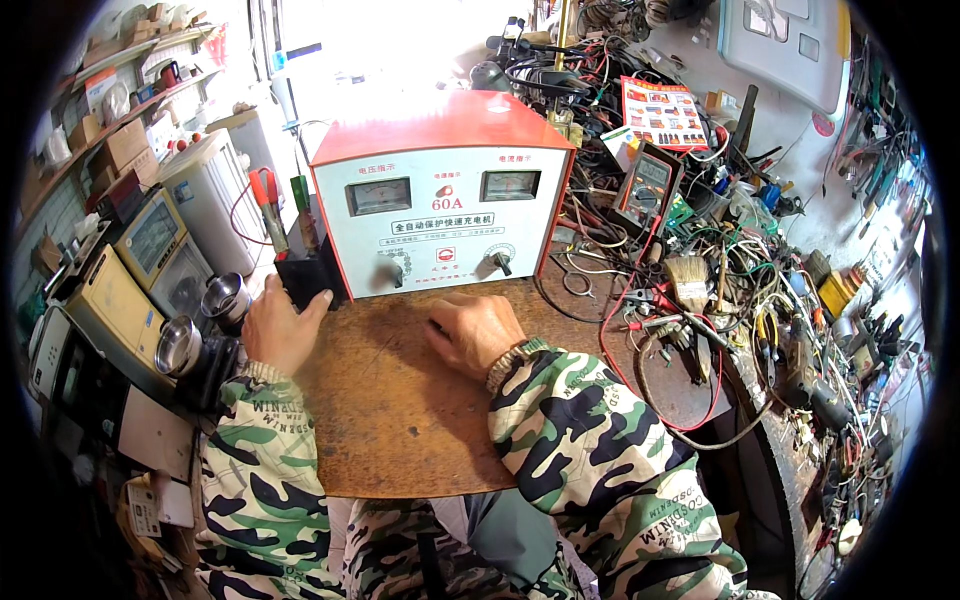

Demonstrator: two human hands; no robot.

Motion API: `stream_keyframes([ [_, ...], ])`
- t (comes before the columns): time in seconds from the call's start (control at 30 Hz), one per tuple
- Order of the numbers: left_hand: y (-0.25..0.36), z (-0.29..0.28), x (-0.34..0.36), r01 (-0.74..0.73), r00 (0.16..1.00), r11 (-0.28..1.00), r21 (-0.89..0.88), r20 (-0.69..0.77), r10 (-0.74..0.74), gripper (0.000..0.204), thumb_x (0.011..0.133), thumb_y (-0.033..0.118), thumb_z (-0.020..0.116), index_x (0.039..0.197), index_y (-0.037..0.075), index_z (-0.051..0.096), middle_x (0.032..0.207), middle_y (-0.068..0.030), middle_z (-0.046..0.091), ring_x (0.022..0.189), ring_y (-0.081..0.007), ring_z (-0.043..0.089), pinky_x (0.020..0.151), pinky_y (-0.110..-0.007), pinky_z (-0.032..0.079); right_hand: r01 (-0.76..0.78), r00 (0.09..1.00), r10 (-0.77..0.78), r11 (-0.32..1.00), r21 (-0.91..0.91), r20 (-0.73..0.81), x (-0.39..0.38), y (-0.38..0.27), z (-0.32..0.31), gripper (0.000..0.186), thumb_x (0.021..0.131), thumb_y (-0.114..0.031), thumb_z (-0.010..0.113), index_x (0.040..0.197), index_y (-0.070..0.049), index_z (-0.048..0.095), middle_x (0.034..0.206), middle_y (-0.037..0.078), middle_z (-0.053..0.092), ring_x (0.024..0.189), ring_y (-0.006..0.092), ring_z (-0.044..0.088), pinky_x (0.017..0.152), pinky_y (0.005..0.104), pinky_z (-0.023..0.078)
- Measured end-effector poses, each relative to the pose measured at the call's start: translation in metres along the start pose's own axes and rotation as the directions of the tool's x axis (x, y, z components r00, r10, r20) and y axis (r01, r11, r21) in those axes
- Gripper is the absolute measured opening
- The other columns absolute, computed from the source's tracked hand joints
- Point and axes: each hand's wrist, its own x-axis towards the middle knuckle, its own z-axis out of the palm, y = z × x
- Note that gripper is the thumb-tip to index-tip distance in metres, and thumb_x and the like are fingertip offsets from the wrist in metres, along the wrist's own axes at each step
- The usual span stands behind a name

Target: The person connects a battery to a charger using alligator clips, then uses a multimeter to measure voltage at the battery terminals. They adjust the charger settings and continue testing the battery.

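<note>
My left hand (282, 325) grips the lower part of a black tool holder (300, 268), which has red- and green-handled tools (268, 205) standing in it. My right hand (470, 335) rests curled on the scuffed wooden board (400, 440); its fingertips are hidden, so I cannot make out whether it holds anything. Just beyond both hands stands a red-and-white metal box (440, 240) with two meter windows and two black knobs, upright at the back of the board.
A tangled heap of cables and tools (770, 350) covers the right side, with a multimeter (645, 185) and brush (688, 280). At left stand steel bowls (178, 345), pale appliances (105, 320) and loaded shelves (150, 75). A white cabinet (785, 45) hangs upper right.
</note>
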Motion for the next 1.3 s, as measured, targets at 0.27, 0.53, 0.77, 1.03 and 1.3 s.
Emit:
stream_keyframes([
  [0.27, 0.002, 0.007, 0.000, 0.000, 1.000, 1.000, -0.017, -0.015, 0.000, 0.060, 0.079, 0.044, 0.077, 0.102, -0.007, 0.056, 0.076, -0.0196, 0.065, 0.078, -0.0423, 0.065, 0.069, -0.052, 0.050, 0.007, 0.999, -0.006, 1.000, 0.010, -0.034, -0.002, 0.001, 0.001, 0.014, 0.082, -0.018, 0.068, 0.083, -0.005, 0.063, 0.079, 0.014, 0.067, 0.071, 0.0366, 0.066, 0.062, 0.0452, 0.054],
  [0.53, -0.002, 0.007, -0.001, -0.016, 0.999, 1.000, 0.003, -0.051, 0.016, 0.060, 0.078, 0.044, 0.078, 0.103, -0.006, 0.056, 0.079, -0.0171, 0.066, 0.079, -0.0392, 0.066, 0.070, -0.049, 0.051, 0.014, 1.000, -0.014, 1.000, 0.002, -0.004, -0.001, 0.000, 0.001, 0.017, 0.084, -0.021, 0.069, 0.084, -0.004, 0.065, 0.081, 0.013, 0.067, 0.072, 0.0353, 0.066, 0.064, 0.0439, 0.054],
  [0.77, 0.004, 0.005, -0.001, -0.013, 1.000, 1.000, -0.007, 0.001, 0.013, 0.063, 0.078, 0.045, 0.077, 0.105, -0.007, 0.056, 0.075, -0.0187, 0.065, 0.077, -0.0408, 0.066, 0.069, -0.051, 0.051, 0.006, 1.000, -0.006, 1.000, -0.026, -0.005, 0.000, -0.001, -0.001, 0.018, 0.085, -0.023, 0.068, 0.082, -0.005, 0.066, 0.080, 0.013, 0.067, 0.071, 0.0358, 0.066, 0.062, 0.0452, 0.054],
  [1.03, 0.001, 0.003, 0.000, -0.018, 0.999, 1.000, -0.020, 0.029, 0.019, 0.060, 0.080, 0.042, 0.076, 0.107, -0.008, 0.056, 0.090, -0.0300, 0.067, 0.087, -0.0472, 0.066, 0.077, -0.052, 0.053, -0.016, 0.998, 0.018, 0.999, -0.031, 0.063, 0.001, -0.005, -0.006, 0.016, 0.086, -0.022, 0.067, 0.084, -0.006, 0.067, 0.080, 0.013, 0.068, 0.073, 0.0354, 0.068, 0.065, 0.0448, 0.055],
  [1.3, 0.002, 0.003, 0.000, -0.004, 0.999, 1.000, 0.007, 0.045, 0.004, 0.056, 0.080, 0.037, 0.075, 0.106, -0.009, 0.057, 0.092, -0.0295, 0.068, 0.089, -0.0460, 0.067, 0.078, -0.052, 0.053, -0.009, 0.998, 0.011, 1.000, -0.025, 0.066, 0.000, -0.002, -0.004, 0.014, 0.084, -0.019, 0.067, 0.089, -0.007, 0.070, 0.080, 0.014, 0.069, 0.073, 0.0355, 0.067, 0.066, 0.0444, 0.055],
])
